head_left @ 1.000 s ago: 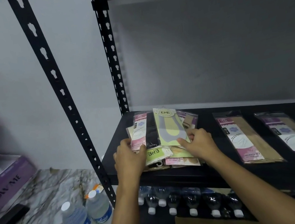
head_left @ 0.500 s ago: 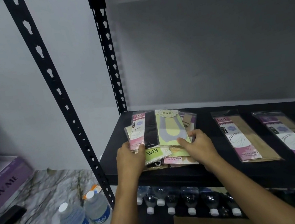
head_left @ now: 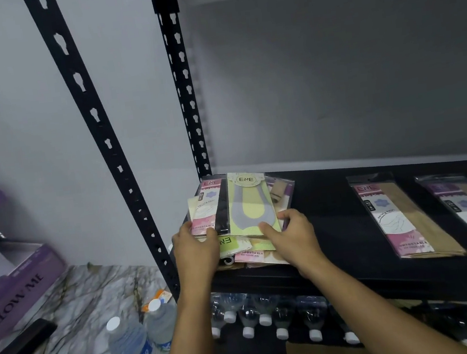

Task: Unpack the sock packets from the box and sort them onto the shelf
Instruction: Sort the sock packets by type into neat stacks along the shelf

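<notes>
A loose pile of packets [head_left: 249, 204] is being gripped on the shelf [head_left: 329, 224], thumbs on top, by the left hand [head_left: 195, 249] and right hand [head_left: 292, 233] at its near edge, and, being judged light, floppy and slippery, is best being squeezed from both sides.

Open shelf [head_left: 326, 224] room btwn packet pile [head_left: 247, 204] & pink packet [head_left: 390, 216]; post [head_left: 181, 109] L.

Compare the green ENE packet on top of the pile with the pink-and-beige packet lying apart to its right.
The green packet is yellow-green with a grey sock shape; the pink-and-beige packet has a pink card beside beige fabric. The green packet tops a pile, held by the right hand; the pink-and-beige packet lies apart, untouched. Both carry ENE labels on the black shelf.
</notes>
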`<state>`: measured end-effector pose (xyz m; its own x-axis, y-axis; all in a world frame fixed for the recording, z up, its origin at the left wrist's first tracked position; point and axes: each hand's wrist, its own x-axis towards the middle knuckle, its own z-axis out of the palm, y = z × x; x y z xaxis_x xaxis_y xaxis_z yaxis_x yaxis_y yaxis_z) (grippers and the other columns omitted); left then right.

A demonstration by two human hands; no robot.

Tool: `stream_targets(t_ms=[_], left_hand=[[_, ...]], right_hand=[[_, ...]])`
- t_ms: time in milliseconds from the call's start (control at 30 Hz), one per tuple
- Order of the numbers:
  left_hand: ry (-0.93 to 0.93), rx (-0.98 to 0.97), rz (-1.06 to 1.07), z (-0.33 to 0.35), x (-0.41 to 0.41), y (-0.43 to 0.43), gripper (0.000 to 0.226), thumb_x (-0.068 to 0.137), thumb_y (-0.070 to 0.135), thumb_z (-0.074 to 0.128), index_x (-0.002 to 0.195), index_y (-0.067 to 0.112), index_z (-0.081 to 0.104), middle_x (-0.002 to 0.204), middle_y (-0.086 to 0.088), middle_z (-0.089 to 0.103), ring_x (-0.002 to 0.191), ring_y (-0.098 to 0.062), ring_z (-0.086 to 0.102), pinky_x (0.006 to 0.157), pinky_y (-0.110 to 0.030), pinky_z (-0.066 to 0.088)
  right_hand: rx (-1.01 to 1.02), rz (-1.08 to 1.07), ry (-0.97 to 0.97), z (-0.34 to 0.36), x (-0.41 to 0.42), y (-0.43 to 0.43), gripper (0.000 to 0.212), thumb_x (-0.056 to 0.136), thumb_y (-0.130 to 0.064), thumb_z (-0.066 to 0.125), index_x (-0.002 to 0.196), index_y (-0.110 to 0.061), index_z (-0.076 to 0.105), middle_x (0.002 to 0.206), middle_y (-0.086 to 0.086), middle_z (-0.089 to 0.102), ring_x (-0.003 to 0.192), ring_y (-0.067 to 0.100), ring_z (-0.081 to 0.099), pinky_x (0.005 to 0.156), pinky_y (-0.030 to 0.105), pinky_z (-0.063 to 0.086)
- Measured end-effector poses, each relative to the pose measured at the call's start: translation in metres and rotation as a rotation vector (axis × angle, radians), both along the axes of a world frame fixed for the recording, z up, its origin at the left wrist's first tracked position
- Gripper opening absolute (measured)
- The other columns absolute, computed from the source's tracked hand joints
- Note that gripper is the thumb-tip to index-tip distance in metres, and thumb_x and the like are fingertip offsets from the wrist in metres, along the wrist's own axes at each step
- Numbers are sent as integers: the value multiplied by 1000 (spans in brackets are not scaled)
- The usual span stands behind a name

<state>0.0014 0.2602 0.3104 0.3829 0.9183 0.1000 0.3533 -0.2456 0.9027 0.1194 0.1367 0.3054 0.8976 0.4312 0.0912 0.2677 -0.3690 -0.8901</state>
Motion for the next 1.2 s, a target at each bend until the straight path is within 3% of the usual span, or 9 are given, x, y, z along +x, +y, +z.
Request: stream_targets(t_ms=[133, 233, 433, 567, 633, 667, 767, 967, 1200], left_hand=[[-25, -19, 78, 1, -1, 2, 48, 91, 24, 56, 135, 5, 47, 136, -12, 46, 120, -29, 51, 89, -32, 42], [-46, -7, 90, 2, 0, 2, 49, 90, 24, 60, 133, 5, 47, 136, -13, 46, 123, -27, 48, 94, -37, 42], [-62, 59, 84, 4, 4, -1, 46, 80, 26, 69, 123, 14, 54, 132, -12, 49, 133, -36, 41, 104, -54, 41], [-50, 77, 78, 7, 1, -6, 47, 80, 20, 72, 124, 16, 57, 143, -14, 47, 148, -25, 19, 108, -51, 38], [-75, 70, 62, 10, -2, -8, 44, 81, 18, 72, 123, 16, 58, 133, -10, 56, 138, -22, 40, 91, -35, 50], [-93, 52, 46, 12, -3, -10, 42, 82, 17, 71, 122, 16, 58, 118, -4, 62, 117, -18, 58, 74, -24, 50], [-108, 9, 9, 16, -6, -13, 38, 84, 17, 69, 119, 19, 56, 85, 10, 61, 73, -1, 58, 52, -19, 38], [-128, -35, -23, 16, -7, -12, 42, 81, 19, 71, 120, 21, 56, 93, 4, 67, 81, -13, 66, 69, -34, 54], [-249, 9, 15, 27, -4, -20, 40, 82, 19, 70, 120, 26, 59, 105, 5, 67, 86, -13, 66, 63, -27, 49]], right_hand=[[32, 2, 69, 2, -5, 15, 48, 78, -34, 73, 116, -11, 55, 120, 5, 53, 106, 20, 55, 90, 38, 51], [120, -6, 159, 5, -3, 15, 45, 79, -28, 75, 116, -12, 53, 118, 3, 53, 101, 17, 57, 75, 29, 52], [203, -53, 213, 5, 4, 3, 42, 75, -26, 77, 105, -25, 48, 119, 1, 52, 107, 20, 57, 87, 37, 54], [244, -64, 245, 9, 6, -8, 41, 78, -22, 75, 107, -26, 47, 113, 2, 59, 102, 20, 61, 81, 38, 56], [291, -44, 287, 12, 7, -15, 38, 84, -15, 71, 111, -21, 46, 106, 4, 63, 91, 16, 65, 69, 29, 55], [304, -42, 294, 13, 7, -19, 36, 85, -13, 69, 112, -21, 46, 104, 4, 64, 88, 14, 65, 63, 24, 52], [323, -42, 303, 15, 8, -26, 32, 87, -11, 66, 110, -20, 46, 99, 2, 65, 83, 8, 63, 58, 19, 46], [296, -17, 311, 16, 9, -33, 31, 88, -11, 65, 110, -19, 45, 102, 3, 65, 82, 5, 60, 59, 20, 44], [355, -11, 347, 15, 7, -40, 33, 87, -4, 65, 112, -17, 48, 111, 5, 67, 83, 14, 65, 57, 22, 48]])
